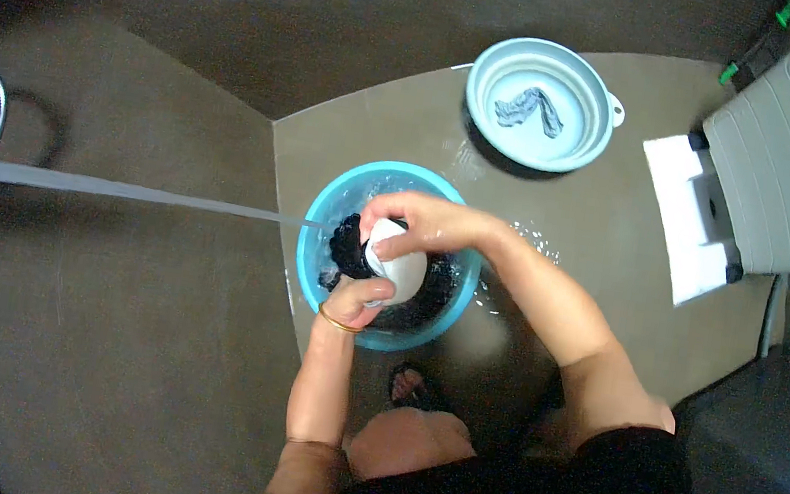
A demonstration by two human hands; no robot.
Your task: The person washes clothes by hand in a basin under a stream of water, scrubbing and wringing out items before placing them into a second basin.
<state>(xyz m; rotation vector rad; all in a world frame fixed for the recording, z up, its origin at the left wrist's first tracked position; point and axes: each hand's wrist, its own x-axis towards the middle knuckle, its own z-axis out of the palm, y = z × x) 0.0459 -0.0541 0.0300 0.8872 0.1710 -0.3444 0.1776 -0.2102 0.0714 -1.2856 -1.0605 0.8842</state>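
A wet black-and-white fabric item point(405, 279) with a smooth, rounded white part is between my hands, over a light-blue basin point(301, 253). My right hand point(417, 227) grips it from above, fingers curled over its top edge. Wearing a gold bangle point(339, 321) on the wrist, my left hand point(357, 302) holds its lower left side. Dark, bunched cloth point(348, 248) hangs at the left of the white part. A stream of water point(145, 194) comes from the left and reaches the basin by the dark cloth. Dark contents show in the basin, partly hidden by my hands.
Beyond, a pale-blue round basin point(472, 99) on the floor holds a wet grey-blue cloth point(532, 108). A grey ribbed plastic object point(786, 158) stands at the right, near a white panel point(673, 210). A metal shower hose point(2, 108) curves at the far left. The floor is wet.
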